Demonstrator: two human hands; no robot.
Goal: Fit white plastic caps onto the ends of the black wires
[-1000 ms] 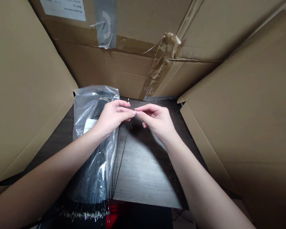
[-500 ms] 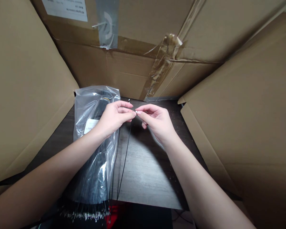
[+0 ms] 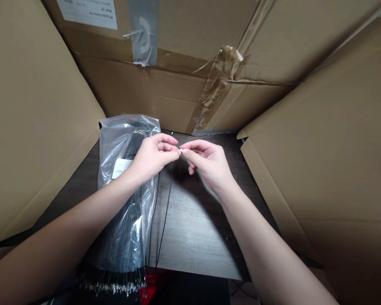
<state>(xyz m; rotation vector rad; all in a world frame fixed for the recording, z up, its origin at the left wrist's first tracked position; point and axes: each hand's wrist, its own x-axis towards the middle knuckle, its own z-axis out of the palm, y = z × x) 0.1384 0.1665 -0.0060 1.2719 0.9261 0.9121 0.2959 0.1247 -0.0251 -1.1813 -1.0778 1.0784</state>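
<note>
My left hand point(image 3: 157, 154) and my right hand point(image 3: 209, 163) meet at the fingertips above the table. Between them is a small white connector point(image 3: 181, 150), pinched by the thumb and forefinger of my right hand. My left thumb and fingers close at its left side; what they grip there is too small to make out. A thin black cable point(image 3: 165, 216) runs from below my left hand down to the table's front edge. Under my left wrist lies a clear plastic bag point(image 3: 111, 140) of black cables, their metallic ends point(image 3: 114, 288) poking out over the front edge.
Cardboard panels stand at the left point(image 3: 34, 118), at the right point(image 3: 330, 148) and at the back point(image 3: 171, 93), around the dark wooden table point(image 3: 197, 228). A white label point(image 3: 120, 167) is on the bag. Something red point(image 3: 155, 284) shows below the table edge.
Both hands stay in nearly the same place, with only slight finger movement around the small white connector. The hanging cable has shifted slightly to the left.
</note>
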